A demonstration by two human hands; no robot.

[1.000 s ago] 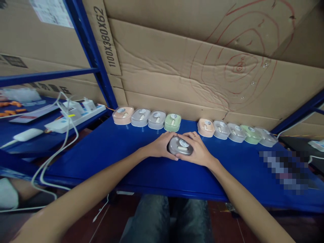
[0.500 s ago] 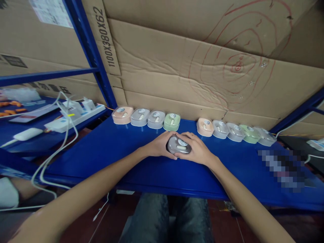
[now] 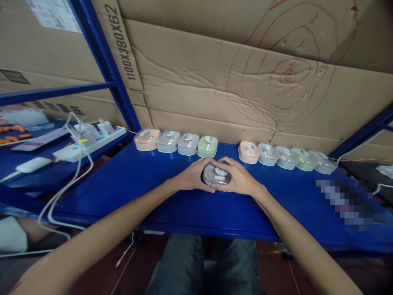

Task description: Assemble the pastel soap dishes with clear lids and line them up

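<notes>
Both hands close on one grey case (image 3: 216,175), which sits on the blue table (image 3: 147,180) just in front of the gap in the back row. The left hand (image 3: 193,176) cups its left end, fingers curled over the top edge and thumb along the near side. The right hand (image 3: 238,178) wraps the right end, fingers arched over the far edge, thumb pressed to the near rim. Each hand is clenched on the case, and both forearms run in from the near table edge, meeting at it in a V.

Behind the case, against the cardboard wall (image 3: 215,82), nine more cases stand in a line (two groups, split by the gap). Left of the gap are four: a peach case (image 3: 146,139), two grey ones (image 3: 168,141) (image 3: 188,144) and a green one (image 3: 207,146), each touching its neighbour. Right of the gap are five: a peach one (image 3: 248,152), two grey (image 3: 266,154) (image 3: 285,157), a green (image 3: 303,159) and a last grey (image 3: 322,163). That makes ten cases in all: two peach, two green, six grey.

Well left of the held case, on a lower blue shelf, lies one white power strip (image 3: 89,143) with plugs and white cables (image 3: 70,176) trailing from it. A blue upright post (image 3: 107,65) rises behind the peach case at the row's left end.
</notes>
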